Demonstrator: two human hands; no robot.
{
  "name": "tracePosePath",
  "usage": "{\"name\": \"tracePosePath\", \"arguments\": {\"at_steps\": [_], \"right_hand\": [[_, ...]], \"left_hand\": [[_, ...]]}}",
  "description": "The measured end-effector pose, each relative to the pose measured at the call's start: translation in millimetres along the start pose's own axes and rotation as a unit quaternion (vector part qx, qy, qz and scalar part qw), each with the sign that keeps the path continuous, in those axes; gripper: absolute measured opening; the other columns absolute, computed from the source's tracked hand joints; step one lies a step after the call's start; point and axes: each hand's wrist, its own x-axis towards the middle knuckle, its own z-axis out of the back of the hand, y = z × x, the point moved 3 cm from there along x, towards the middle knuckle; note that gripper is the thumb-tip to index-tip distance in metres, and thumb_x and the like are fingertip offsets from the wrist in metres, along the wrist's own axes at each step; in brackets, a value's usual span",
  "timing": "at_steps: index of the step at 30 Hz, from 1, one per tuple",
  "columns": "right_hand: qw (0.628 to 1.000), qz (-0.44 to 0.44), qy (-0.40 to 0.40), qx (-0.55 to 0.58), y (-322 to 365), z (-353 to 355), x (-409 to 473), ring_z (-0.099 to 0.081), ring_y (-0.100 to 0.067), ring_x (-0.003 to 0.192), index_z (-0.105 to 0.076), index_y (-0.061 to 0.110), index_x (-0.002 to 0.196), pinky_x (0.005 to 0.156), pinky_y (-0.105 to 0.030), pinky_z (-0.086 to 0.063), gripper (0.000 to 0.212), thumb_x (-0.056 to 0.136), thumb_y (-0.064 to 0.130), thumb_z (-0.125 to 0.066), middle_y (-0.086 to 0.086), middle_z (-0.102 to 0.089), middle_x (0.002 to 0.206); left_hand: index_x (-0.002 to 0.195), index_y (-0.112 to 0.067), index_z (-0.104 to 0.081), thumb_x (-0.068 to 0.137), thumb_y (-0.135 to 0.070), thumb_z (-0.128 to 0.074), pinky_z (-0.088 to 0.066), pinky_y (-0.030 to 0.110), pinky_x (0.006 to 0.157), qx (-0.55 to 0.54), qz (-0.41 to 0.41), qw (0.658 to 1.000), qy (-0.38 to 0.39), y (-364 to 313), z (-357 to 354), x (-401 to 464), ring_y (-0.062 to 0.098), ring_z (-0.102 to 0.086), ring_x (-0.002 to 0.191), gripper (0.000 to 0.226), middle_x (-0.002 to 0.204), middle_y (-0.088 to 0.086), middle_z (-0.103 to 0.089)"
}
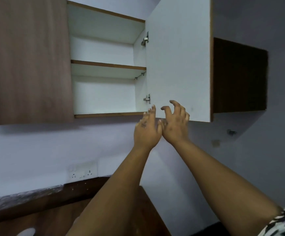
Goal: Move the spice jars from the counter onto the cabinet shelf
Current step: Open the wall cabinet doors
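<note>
Both hands reach up toward an open wall cabinet (104, 53), door (179, 57) swung right. Left hand (146, 132) has fingers straight, tips at the front edge of the bottom shelf (111, 114); right hand (175, 123) hovers w/ fingers loosely curled in front of the door's lower corner. Neither grip holds anything. Whether the right touches the door: can't tell. No spice jars visible in shot; both shelves bare, surface (24, 196) only partly in view at lower left. Judgement: jars likely light, rigid, smooth-sided, breakable if glass, so best taken round the body below the lid, not by the cap.
</note>
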Motion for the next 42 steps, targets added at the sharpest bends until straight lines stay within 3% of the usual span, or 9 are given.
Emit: {"name": "tracePosePath", "arguments": {"at_steps": [11,16,20,27,30,33,36,38,42], "right_hand": [[0.985,0.049,0.037,0.164,164,-117,17,-0.047,-0.025,0.119,-0.055,0.021,0.123,0.098,-0.041,-0.036,0.042,0.081,0.024,-0.061,-0.006,-0.046,0.132],[0.938,0.056,0.063,0.336,237,-172,33,-0.049,-0.026,0.115,-0.033,0.016,0.144,0.098,-0.037,-0.045,0.067,0.084,0.019,-0.064,-0.010,-0.038,0.132],[0.920,0.035,0.089,0.380,279,-216,46,-0.048,-0.025,0.121,-0.028,0.016,0.147,0.093,-0.023,-0.039,0.070,0.087,0.017,-0.064,-0.011,-0.035,0.137],[0.876,-0.096,0.122,0.457,320,-294,78,-0.040,-0.026,0.131,-0.027,0.010,0.147,0.097,-0.022,-0.032,0.077,0.086,0.028,-0.070,-0.014,-0.032,0.143],[0.857,-0.146,0.153,0.471,336,-310,104,-0.039,-0.022,0.133,-0.025,0.013,0.149,0.102,-0.026,-0.034,0.087,0.081,0.037,-0.074,-0.009,-0.032,0.147],[0.812,-0.182,0.201,0.516,346,-326,126,-0.051,-0.023,0.125,-0.033,0.014,0.146,0.103,-0.033,-0.043,0.073,0.086,0.037,-0.069,-0.005,-0.047,0.141],[0.783,-0.215,0.203,0.547,349,-348,128,-0.062,-0.024,0.106,-0.053,0.011,0.130,0.094,-0.040,-0.053,0.047,0.091,0.035,-0.063,-0.009,-0.063,0.125],[0.754,-0.238,0.194,0.581,351,-357,126,-0.063,-0.023,0.105,-0.055,0.011,0.127,0.093,-0.042,-0.053,0.042,0.092,0.034,-0.062,-0.007,-0.064,0.122],[0.751,-0.237,0.196,0.584,352,-359,128,-0.061,-0.022,0.108,-0.053,0.013,0.130,0.094,-0.041,-0.053,0.043,0.093,0.035,-0.060,-0.003,-0.063,0.123]], "left_hand": [[0.154,-0.011,-0.021,0.092,-0.028,-0.053,-0.037,0.043,0.112,0.286,0.034,0.958,-0.015,182,141,-10,0.029,-0.034,0.143,0.072,0.155,0.012,-0.035],[0.156,-0.017,-0.005,0.091,-0.007,-0.050,-0.018,0.044,0.119,0.355,0.084,0.931,0.025,272,198,-6,0.031,-0.008,0.150,0.079,0.163,0.012,-0.009],[0.156,-0.019,0.002,0.088,0.005,-0.044,-0.013,0.048,0.120,0.382,0.076,0.921,0.024,327,213,8,0.039,0.004,0.149,0.085,0.163,0.015,0.004],[0.154,-0.010,0.008,0.091,-0.001,-0.054,-0.008,0.058,0.119,0.463,-0.006,0.884,0.066,389,196,40,0.043,0.012,0.146,0.089,0.161,0.018,0.013],[0.155,-0.009,-0.003,0.086,-0.008,-0.063,-0.015,0.061,0.114,0.477,-0.033,0.877,0.033,408,185,58,0.046,0.000,0.147,0.091,0.162,0.018,0.001],[0.152,-0.006,-0.023,0.081,-0.013,-0.071,-0.029,0.059,0.110,0.466,-0.028,0.882,-0.063,428,177,71,0.045,-0.024,0.143,0.086,0.159,0.018,-0.023],[0.149,-0.003,-0.032,0.087,-0.013,-0.059,-0.035,0.058,0.108,0.448,-0.068,0.882,-0.128,439,159,75,0.043,-0.035,0.139,0.068,0.155,0.019,-0.031],[0.147,-0.002,-0.036,0.094,-0.011,-0.047,-0.038,0.058,0.106,0.448,-0.088,0.876,-0.155,448,151,79,0.043,-0.039,0.136,0.055,0.153,0.019,-0.035],[0.144,-0.003,-0.040,0.098,-0.009,-0.035,-0.041,0.053,0.104,0.437,-0.121,0.871,-0.191,456,154,84,0.040,-0.046,0.132,0.047,0.149,0.018,-0.043]]}}
